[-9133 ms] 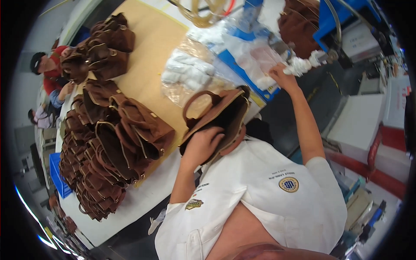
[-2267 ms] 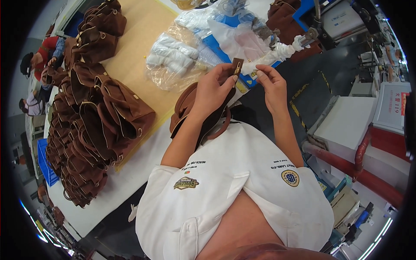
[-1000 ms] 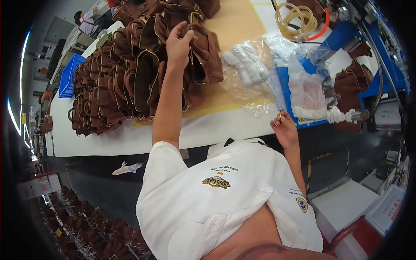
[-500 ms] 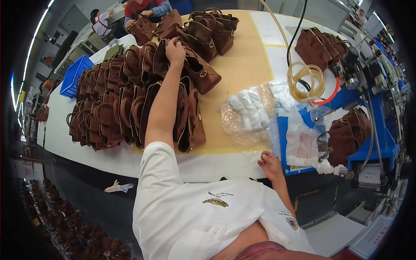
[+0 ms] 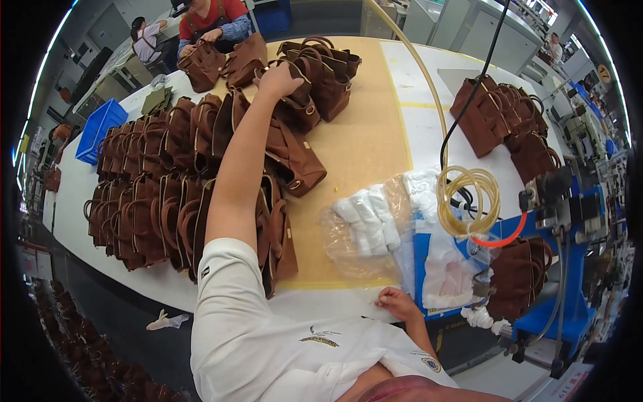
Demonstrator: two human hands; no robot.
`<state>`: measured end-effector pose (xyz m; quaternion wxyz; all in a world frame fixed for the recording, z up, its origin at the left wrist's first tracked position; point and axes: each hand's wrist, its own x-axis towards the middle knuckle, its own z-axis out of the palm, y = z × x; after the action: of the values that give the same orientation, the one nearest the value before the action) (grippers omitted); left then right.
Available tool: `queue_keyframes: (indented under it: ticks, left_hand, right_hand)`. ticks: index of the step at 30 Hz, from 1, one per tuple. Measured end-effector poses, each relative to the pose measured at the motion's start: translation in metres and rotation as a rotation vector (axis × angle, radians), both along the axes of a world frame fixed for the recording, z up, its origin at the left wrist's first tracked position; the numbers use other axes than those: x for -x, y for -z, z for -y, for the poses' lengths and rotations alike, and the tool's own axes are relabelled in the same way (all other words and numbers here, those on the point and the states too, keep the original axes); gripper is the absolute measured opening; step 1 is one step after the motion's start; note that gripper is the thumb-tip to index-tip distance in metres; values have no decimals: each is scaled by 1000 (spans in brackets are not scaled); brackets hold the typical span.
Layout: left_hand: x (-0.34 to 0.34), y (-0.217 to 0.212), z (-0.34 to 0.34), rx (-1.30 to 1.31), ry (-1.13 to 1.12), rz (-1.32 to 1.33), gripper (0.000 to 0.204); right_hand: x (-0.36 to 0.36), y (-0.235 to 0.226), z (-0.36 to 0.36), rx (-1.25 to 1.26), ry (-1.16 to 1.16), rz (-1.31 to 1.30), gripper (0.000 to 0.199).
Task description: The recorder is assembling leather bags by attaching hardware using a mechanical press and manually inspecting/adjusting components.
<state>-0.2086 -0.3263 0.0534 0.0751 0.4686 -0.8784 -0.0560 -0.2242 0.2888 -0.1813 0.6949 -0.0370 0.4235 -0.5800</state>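
Note:
My left hand (image 5: 278, 79) reaches far across the table and closes on the top of a brown handbag (image 5: 305, 107) at the front of a small group of brown bags (image 5: 328, 67). My left arm stretches over rows of brown handbags (image 5: 154, 194) that stand packed side by side. My right hand (image 5: 396, 303) rests on the near table edge beside a clear plastic bag of white padding rolls (image 5: 365, 224) and holds nothing.
A coiled yellowish hose (image 5: 469, 197) hangs over a blue machine stand (image 5: 536, 315) at the right. More brown bags (image 5: 509, 124) lie at the far right. Another person (image 5: 211, 20) handles a bag across the table. A blue crate (image 5: 100, 127) stands at the left.
My left arm has stretched further out, from the rows of bags to the far group, and has closed on a bag there. My right hand has stayed at the table edge.

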Motion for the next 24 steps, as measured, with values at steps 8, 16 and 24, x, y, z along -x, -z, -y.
queue_keyframes:
  ticks: [8,16,24]
  left_hand:
    - [125,31,39,-265,-310,-191,97]
    - [185,97,120,-66,-237,-212,92]
    - [150,130,260,-249,-164,-210,105]
  right_hand:
    - [2,7,-5,-34,-1,186,7]
    - [1,7,3,61,41,255,6]
    - [-3,9,17,179,-32,280,5]
